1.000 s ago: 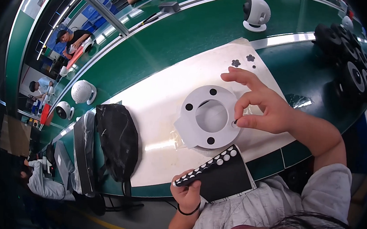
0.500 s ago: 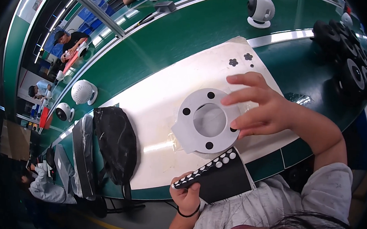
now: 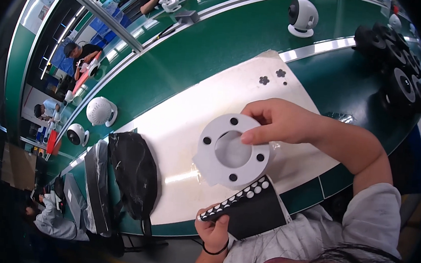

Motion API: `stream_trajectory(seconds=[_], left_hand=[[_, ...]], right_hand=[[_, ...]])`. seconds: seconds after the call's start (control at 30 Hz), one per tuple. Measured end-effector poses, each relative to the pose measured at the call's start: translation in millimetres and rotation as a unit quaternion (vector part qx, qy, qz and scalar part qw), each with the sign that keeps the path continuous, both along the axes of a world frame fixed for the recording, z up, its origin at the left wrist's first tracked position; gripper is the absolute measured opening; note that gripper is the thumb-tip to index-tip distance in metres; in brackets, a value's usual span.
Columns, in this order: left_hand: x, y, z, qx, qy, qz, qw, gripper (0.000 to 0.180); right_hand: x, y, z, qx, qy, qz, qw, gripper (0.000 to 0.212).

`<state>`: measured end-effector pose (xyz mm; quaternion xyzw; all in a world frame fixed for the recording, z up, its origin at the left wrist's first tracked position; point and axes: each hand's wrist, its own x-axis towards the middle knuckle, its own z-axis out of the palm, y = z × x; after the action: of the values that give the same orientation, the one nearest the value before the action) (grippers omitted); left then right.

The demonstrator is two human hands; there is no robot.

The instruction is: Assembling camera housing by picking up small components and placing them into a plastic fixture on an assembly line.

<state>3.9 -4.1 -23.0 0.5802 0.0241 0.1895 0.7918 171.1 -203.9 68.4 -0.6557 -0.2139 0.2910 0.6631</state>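
Head view: right hand [image 3: 283, 122] gripping white ring [image 3: 232, 151], left hand [image 3: 215, 229] clutching half-hidden black tray [image 3: 251, 211].

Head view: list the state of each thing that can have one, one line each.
White round plastic ring with dark holes: flat on the white mat, right hand fingers on its rim.
Black tray with white dots: tilted, gripped by left hand.
Black pouch: lying on the mat's left edge.
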Motion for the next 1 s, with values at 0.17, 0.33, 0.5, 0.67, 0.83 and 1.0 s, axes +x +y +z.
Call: stream_trajectory(seconds=[0.17,0.33,0.5,0.67,0.83,1.0], left_hand=[[-1,1,2,-0.007,0.029,0.006,1.0,0.03],[0,1,2,-0.02,0.041,-0.005,0.999,0.031],[-5,-4,-2,-0.021,0.05,0.016,0.998,0.035],[-6,-2,-13,-0.011,0.108,0.052,0.993,0.053],[-4,1,-14,-0.026,0.105,0.028,0.994,0.052],[-5,-1,-12,-0.037,0.086,0.014,0.995,0.05]], right_hand=[[33,-8,19,0.08,-0.066,-0.061,0.993,0.024],[110,-7,-12,-0.228,-0.501,-0.287,0.784,0.019],[203,-33,-90,-0.467,-0.658,-0.27,0.526,0.016],[213,-35,-109,-0.571,-0.483,-0.235,0.621,0.028],[211,-71,-103,-0.425,-0.36,-0.278,0.783,0.029],[221,-199,-112,-0.496,-0.314,-0.487,0.647,0.036]])
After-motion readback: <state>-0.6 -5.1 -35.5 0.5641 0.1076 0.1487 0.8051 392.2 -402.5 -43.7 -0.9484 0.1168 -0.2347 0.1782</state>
